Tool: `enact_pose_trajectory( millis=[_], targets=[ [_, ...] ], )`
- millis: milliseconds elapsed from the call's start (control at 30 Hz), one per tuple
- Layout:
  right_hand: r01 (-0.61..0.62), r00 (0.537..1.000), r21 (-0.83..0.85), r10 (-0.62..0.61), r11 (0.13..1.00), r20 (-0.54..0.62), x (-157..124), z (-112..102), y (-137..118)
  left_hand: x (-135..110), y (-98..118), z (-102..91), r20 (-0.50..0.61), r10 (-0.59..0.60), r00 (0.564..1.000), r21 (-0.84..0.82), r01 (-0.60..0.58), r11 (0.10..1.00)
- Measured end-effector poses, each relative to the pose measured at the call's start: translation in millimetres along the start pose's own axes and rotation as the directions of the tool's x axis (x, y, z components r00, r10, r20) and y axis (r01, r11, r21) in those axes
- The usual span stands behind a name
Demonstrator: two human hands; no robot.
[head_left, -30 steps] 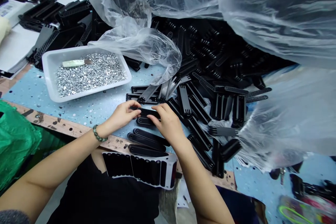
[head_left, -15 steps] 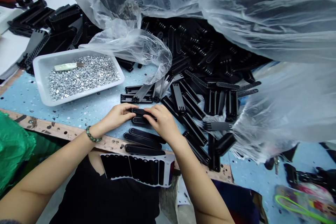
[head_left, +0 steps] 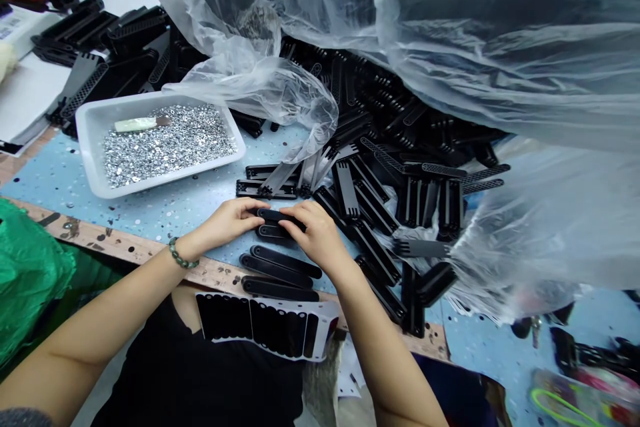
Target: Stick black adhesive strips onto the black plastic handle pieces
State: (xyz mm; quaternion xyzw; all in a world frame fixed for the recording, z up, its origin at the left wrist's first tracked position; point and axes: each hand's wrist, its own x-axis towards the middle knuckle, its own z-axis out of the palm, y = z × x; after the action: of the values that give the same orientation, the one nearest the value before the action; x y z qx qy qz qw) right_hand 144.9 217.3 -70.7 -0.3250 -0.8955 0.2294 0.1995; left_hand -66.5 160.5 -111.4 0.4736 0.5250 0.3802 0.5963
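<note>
My left hand [head_left: 231, 221] and my right hand [head_left: 314, 235] meet over a black oblong plastic strip [head_left: 275, 216] lying on the blue table [head_left: 165, 203], fingers curled and pressing on its two ends. Another strip [head_left: 273, 231] lies just under it, and three more strips [head_left: 283, 270] lie in a row nearer to me. A white sheet with black oblong stickers [head_left: 270, 323] rests on my lap at the table edge.
A white tray [head_left: 91, 125] of small silver nuts with a brush in it stands at the left. A big heap of black plastic parts [head_left: 400, 133] spills from clear plastic bags [head_left: 500, 47] at the centre and right. Green plastic [head_left: 25, 273] hangs at the left.
Both hands stay on the same strip. My right fingers have slid slightly along it. The view shifted a little.
</note>
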Motion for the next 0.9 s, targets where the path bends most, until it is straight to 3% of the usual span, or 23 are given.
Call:
enact_pose_trajectory(
  millis=[167, 367, 567, 733, 900],
  targets=[
    [0.007, 1.000, -0.045, -0.006, 0.999, 0.018, -1.5, 1.1, 1.4, -1.4, 4.8, 1.8, -0.015, -0.030, 0.999, 0.018, 0.030, 0.999],
    [0.008, 0.999, -0.110, -0.003, 0.994, 0.047, 0.4, 4.0, -0.2, -0.4, 5.2, 9.1, -0.116, -0.020, 0.993, 0.096, 0.031, 0.995],
    [-0.052, 0.994, -0.196, 0.070, 0.979, 0.089, -2.7, -5.5, -6.8, -0.6, 13.9, 15.6, -0.187, -0.028, 0.982, 0.095, 0.046, 0.994],
    [-0.226, 0.974, -0.021, 0.226, 0.974, 0.029, -8.8, -10.7, -0.9, -0.4, 13.0, 17.3, -0.209, -0.068, 0.976, 0.085, 0.087, 0.993],
    [-0.304, 0.951, 0.044, 0.301, 0.952, 0.067, -1.9, -8.9, 2.8, -0.5, 9.7, 16.2, -0.184, -0.064, 0.981, 0.075, 0.079, 0.994]
  ],
)
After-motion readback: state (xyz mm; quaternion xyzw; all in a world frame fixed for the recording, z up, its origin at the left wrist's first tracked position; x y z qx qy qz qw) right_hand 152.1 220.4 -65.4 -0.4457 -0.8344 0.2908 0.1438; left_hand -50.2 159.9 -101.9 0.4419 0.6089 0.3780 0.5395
